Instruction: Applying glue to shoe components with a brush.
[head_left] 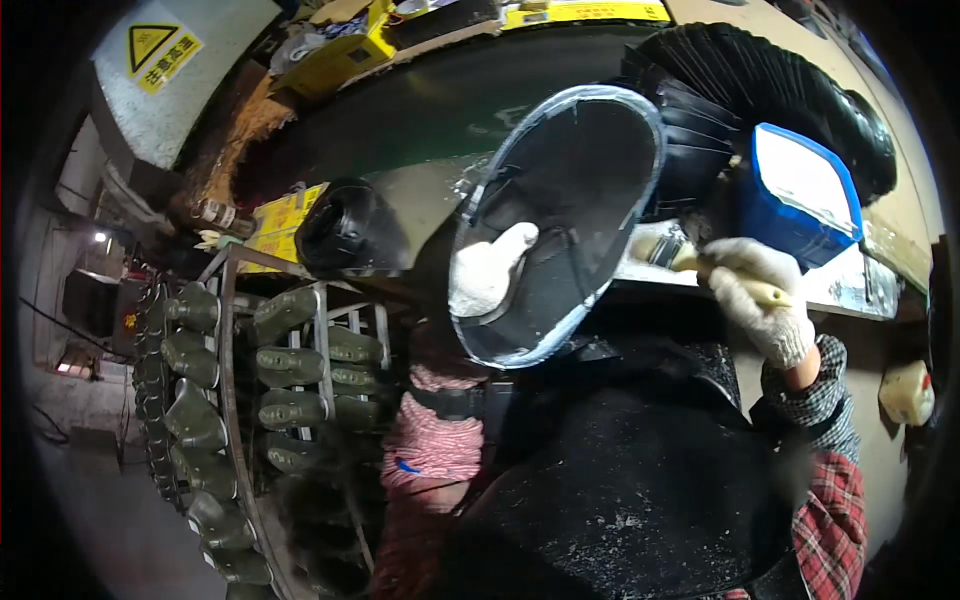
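Observation:
My left hand point(490, 272), in a white knit glove, grips a large black oval piece point(590, 150) with its thumb lying across the dark face. A whitish, wet-looking band runs around the rim of this piece; it is tilted over the bench. The other fingers of that hand are hidden behind it. In my gloved right hand point(765, 290) is a brush point(672, 252) with a pale handle, fingers wrapped around it. The bristle end points left, close to the oval's right rim; I cannot tell whether they touch. Just beyond that hand stands a blue tub point(800, 195) with white contents.
Black flat pieces point(760, 90) lie fanned out in a stack at the back right. A dark rolled piece point(350, 225) rests beside a yellow box point(283, 228). On the left, a metal rack point(232, 400) carries several dark green boot-like forms point(290, 365). A whitish bottle point(907, 392) is at far right.

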